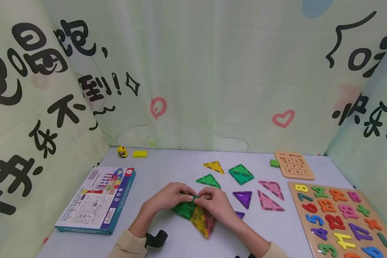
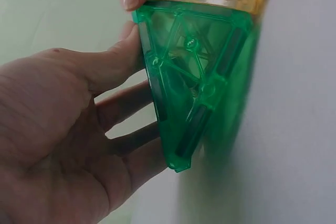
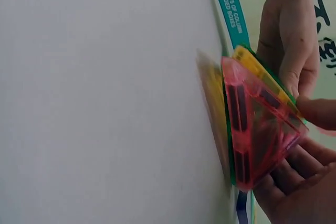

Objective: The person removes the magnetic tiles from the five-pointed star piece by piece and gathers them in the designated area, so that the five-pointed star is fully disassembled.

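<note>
Both hands meet over a small structure of translucent triangular magnetic tiles at the table's front. My left hand (image 1: 171, 197) holds the green triangular tile (image 2: 194, 77) by its edge, thumb on the near side and fingers behind. My right hand (image 1: 217, 204) grips the structure near its top, with thumb and fingers at the joint between tiles. A yellow tile (image 1: 199, 220) leans beside the green one, and a pink tile (image 3: 262, 127) forms another side. The structure's lower edges appear to touch the tabletop. Its far side is hidden in the head view.
Loose triangular tiles lie beyond the hands: green (image 1: 209, 180), yellow (image 1: 214, 166), purple (image 1: 243, 198) and pink (image 1: 269, 201). A flat box (image 1: 96, 200) lies left. At the right are a number board (image 1: 335, 218) and a smaller wooden board (image 1: 295, 165).
</note>
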A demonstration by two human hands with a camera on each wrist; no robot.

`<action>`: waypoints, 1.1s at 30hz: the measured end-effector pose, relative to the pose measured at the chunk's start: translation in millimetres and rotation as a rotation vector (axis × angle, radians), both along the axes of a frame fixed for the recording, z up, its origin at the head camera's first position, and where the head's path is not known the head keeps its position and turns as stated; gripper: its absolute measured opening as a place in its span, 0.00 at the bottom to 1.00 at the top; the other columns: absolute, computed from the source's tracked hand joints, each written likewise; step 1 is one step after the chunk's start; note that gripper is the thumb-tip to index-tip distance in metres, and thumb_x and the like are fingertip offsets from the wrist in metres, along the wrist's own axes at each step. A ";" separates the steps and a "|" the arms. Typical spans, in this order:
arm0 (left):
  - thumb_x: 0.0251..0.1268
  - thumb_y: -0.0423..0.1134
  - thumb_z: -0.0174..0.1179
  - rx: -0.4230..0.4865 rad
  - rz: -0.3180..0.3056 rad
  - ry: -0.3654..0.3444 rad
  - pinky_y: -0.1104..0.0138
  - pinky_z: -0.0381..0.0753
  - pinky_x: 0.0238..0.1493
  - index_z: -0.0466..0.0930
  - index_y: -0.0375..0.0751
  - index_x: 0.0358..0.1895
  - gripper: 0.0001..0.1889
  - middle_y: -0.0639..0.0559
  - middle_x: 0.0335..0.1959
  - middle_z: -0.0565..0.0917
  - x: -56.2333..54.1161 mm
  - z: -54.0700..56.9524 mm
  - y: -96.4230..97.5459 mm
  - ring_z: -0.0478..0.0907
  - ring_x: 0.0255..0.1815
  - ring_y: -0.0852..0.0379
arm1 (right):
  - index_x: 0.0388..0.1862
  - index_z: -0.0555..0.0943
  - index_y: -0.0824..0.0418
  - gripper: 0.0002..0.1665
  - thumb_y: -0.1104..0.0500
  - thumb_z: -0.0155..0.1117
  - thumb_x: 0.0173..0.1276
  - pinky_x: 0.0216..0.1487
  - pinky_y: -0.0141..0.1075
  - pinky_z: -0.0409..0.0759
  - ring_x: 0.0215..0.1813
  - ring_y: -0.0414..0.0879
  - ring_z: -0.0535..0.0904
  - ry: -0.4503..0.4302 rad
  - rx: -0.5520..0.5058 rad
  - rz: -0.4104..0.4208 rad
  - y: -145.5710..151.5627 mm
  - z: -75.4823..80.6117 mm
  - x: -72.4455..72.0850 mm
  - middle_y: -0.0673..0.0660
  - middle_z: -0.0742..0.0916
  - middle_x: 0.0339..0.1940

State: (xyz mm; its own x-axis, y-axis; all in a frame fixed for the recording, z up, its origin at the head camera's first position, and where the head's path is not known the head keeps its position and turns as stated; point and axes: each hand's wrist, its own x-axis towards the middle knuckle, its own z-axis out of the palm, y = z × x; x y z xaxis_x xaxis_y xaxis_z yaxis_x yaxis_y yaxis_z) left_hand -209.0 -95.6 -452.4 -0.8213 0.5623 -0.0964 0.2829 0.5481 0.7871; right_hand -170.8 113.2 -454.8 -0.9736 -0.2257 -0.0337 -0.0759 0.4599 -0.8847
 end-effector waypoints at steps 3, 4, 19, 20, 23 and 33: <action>0.70 0.46 0.60 0.001 0.001 0.025 0.58 0.80 0.55 0.87 0.51 0.50 0.11 0.58 0.46 0.88 -0.4 -0.2 3.5 0.80 0.48 0.60 | 0.37 0.85 0.58 0.09 0.55 0.72 0.63 0.33 0.32 0.79 0.30 0.40 0.82 0.043 -0.005 -0.043 -0.8 -2.7 1.4 0.52 0.90 0.27; 0.71 0.45 0.60 -0.001 0.003 0.030 0.58 0.80 0.54 0.87 0.51 0.50 0.11 0.58 0.46 0.88 -0.8 -0.5 4.7 0.80 0.47 0.60 | 0.36 0.86 0.58 0.08 0.55 0.72 0.63 0.33 0.32 0.80 0.31 0.40 0.82 0.054 -0.005 -0.052 -0.4 -3.4 1.6 0.52 0.90 0.27; 0.70 0.42 0.61 -0.130 0.361 0.302 0.55 0.80 0.55 0.87 0.47 0.50 0.10 0.50 0.48 0.86 -54.6 -3.6 2.7 0.81 0.52 0.51 | 0.35 0.86 0.60 0.06 0.57 0.72 0.63 0.30 0.30 0.79 0.30 0.40 0.81 0.040 -0.037 -0.052 -1.8 -1.3 5.7 0.52 0.90 0.28; 0.70 0.41 0.62 -0.163 0.358 0.330 0.56 0.81 0.54 0.87 0.46 0.49 0.10 0.50 0.47 0.85 -62.5 -4.3 3.7 0.81 0.51 0.51 | 0.35 0.86 0.60 0.07 0.57 0.72 0.62 0.30 0.30 0.79 0.30 0.41 0.81 0.038 -0.036 -0.054 -1.7 -1.4 6.3 0.52 0.90 0.28; 0.68 0.41 0.63 -0.257 0.348 0.380 0.57 0.81 0.50 0.87 0.45 0.49 0.11 0.49 0.45 0.85 -82.5 -7.7 6.1 0.80 0.48 0.51 | 0.35 0.86 0.60 0.07 0.57 0.72 0.62 0.30 0.29 0.79 0.30 0.41 0.81 0.034 -0.047 -0.046 -1.9 -2.2 8.3 0.53 0.90 0.29; 0.68 0.41 0.64 -0.327 0.369 0.365 0.52 0.77 0.63 0.83 0.43 0.57 0.16 0.43 0.63 0.79 -105.6 -17.1 14.1 0.75 0.65 0.45 | 0.34 0.86 0.60 0.07 0.57 0.72 0.63 0.30 0.28 0.79 0.31 0.41 0.81 0.037 -0.063 -0.049 -2.2 -2.3 9.3 0.53 0.90 0.29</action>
State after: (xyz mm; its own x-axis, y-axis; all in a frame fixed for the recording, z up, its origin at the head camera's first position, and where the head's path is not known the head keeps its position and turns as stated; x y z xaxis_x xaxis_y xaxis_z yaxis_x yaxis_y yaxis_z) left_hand -314.6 -81.5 -469.5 -0.9687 0.2231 0.1084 0.2480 0.8583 0.4492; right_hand -161.5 111.0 -457.2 -0.9838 -0.1784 0.0151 -0.0878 0.4072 -0.9091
